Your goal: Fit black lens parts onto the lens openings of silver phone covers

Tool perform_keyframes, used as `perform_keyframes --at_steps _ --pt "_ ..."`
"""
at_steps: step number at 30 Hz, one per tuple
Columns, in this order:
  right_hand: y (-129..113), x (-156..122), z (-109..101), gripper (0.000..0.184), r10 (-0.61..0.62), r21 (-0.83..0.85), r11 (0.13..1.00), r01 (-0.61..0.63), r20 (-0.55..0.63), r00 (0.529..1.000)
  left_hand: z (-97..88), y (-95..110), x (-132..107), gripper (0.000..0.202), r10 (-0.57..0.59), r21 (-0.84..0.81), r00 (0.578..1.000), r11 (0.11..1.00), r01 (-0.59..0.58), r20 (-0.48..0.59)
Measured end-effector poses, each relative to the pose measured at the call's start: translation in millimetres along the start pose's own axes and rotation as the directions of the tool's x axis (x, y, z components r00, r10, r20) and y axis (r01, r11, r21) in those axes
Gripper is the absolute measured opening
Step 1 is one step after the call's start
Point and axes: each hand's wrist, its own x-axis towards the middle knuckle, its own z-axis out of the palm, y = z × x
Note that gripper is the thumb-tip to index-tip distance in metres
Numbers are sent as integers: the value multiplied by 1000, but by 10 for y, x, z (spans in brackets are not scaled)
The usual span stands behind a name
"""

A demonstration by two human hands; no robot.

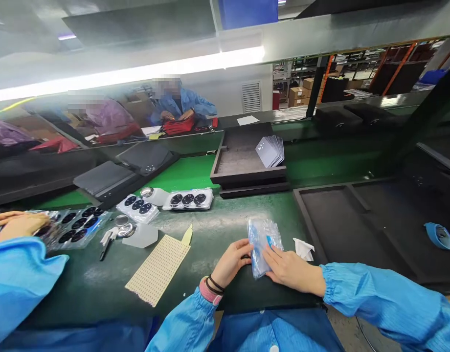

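Note:
A small stack of clear plastic bags [259, 234] with blue marks lies on the green table in front of me. My left hand [233, 261] has its left edge between thumb and curled fingers. Across the right side of the stack rests my right hand [289, 268], fingers stretched out and lying flat on the plastic. The fingertips partly cover a bright blue mark. Just right of that hand is a crumpled white tissue [303, 249]. A beige sheet of small round stickers [158, 270] lies to the left of my left hand.
A black tray [247, 171] with fanned grey cards [271, 150] stands behind. On the left lie bagged black discs [188, 198] and round metal tins [126, 230]. Another person's hands [19, 225] work at far left. A large black tray [342, 230] is at right.

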Motion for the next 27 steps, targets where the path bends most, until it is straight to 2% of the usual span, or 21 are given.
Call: perform_keyframes --at_steps 3,7,12,15,17,19,22,24,26,27 --pt "-140 -44 -2 44 -58 27 998 60 -40 997 -36 -170 -95 22 94 14 995 996 -93 -32" --pt "-318 -53 6 60 -108 79 990 113 -68 992 -91 -414 -234 29 231 -25 959 971 -238 -164" --pt "-483 -39 -5 54 -178 173 967 187 -69 982 -174 -651 -439 45 214 -201 912 934 -296 -350" --pt "-500 -32 -39 58 -262 271 923 272 -75 962 -312 -743 -626 53 190 -274 861 897 -348 -471" --pt "-469 -35 -43 62 -266 266 922 282 -95 959 -467 -817 -798 57 159 -302 817 876 -375 -554" --pt "-409 -54 -20 61 -217 186 954 236 -120 969 -674 -924 -1008 58 120 -319 763 859 -400 -635" --pt "-289 -142 61 56 -142 36 988 148 -149 979 -1057 -1145 -1335 53 63 -312 651 840 -444 -756" --pt "-206 -239 127 54 -122 -46 992 116 -170 978 -1319 -1306 -1486 41 28 -294 581 843 -451 -814" --pt "-132 -342 181 61 -99 -85 993 85 -168 981 -1534 -1453 -1524 28 7 -280 544 852 -442 -839" --pt "-102 -384 201 67 -89 -98 992 74 -166 982 -1611 -1515 -1493 24 4 -275 542 859 -432 -840"
